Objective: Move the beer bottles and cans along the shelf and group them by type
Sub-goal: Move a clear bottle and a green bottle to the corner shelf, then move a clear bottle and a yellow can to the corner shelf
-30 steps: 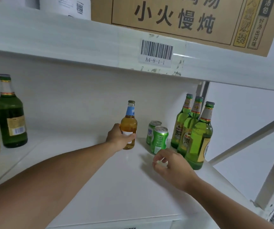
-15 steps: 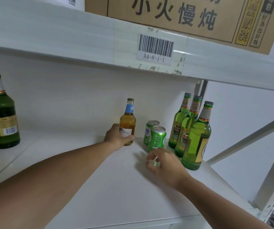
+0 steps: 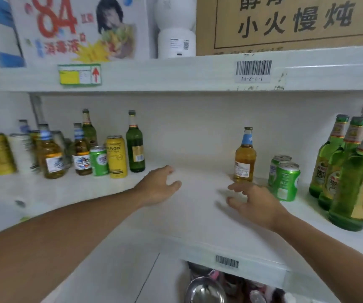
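Observation:
An amber bottle with a blue neck label [image 3: 244,158] stands alone on the white shelf [image 3: 198,211], right of centre. Two green cans [image 3: 285,181] stand to its right, then three tall light-green bottles [image 3: 348,171] at the far right. On the left stands a mixed group: a dark green bottle [image 3: 135,145], a yellow can [image 3: 116,156], a green can [image 3: 99,160], amber bottles [image 3: 82,154] and more cans. My left hand [image 3: 158,186] hovers empty over the shelf's middle, fingers loosely curved. My right hand [image 3: 252,200] is empty too, fingers spread, just in front of the amber bottle.
The upper shelf [image 3: 176,73] carries a printed carton [image 3: 77,29], a white container [image 3: 176,42] and a brown cardboard box [image 3: 296,22], and hangs low over the bottles. A metal bowl [image 3: 204,291] sits on the level below.
My left hand has let go of the amber bottle and moved left, away from it. The view has swung left and back, bringing the mixed group on the left into sight.

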Motion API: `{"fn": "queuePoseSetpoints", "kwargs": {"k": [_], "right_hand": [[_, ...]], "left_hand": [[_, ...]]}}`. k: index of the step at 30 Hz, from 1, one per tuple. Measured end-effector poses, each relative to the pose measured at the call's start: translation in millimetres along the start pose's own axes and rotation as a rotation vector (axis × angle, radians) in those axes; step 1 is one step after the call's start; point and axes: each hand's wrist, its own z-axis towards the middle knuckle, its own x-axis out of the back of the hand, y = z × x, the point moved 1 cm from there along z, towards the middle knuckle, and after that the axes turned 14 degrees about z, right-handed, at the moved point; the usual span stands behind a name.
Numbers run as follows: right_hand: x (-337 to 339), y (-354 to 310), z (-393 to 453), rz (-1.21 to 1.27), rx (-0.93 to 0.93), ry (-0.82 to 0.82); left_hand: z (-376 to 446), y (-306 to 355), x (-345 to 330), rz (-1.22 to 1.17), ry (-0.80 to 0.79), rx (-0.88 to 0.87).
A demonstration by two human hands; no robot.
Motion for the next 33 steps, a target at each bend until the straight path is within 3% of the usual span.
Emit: {"fn": "queuePoseSetpoints", "kwargs": {"k": [8, 14, 25, 33], "right_hand": [[-77, -80, 7, 0.196, 0.199, -0.195], [-131, -163, -10, 0.276, 0.311, -0.278], [-201, -280, -16, 0.269, 0.257, -0.332], [-229, -304, 1, 0.198, 0.175, -0.300]], "left_hand": [[-162, -80, 84, 0.141, 0.070, 0.344], [-251, -127, 130, 0.204, 0.109, 0.467], [-314, -245, 173, 0.044, 0.181, 0.494], [-292, -296, 172, 0.010, 0.170, 0.429]]}}
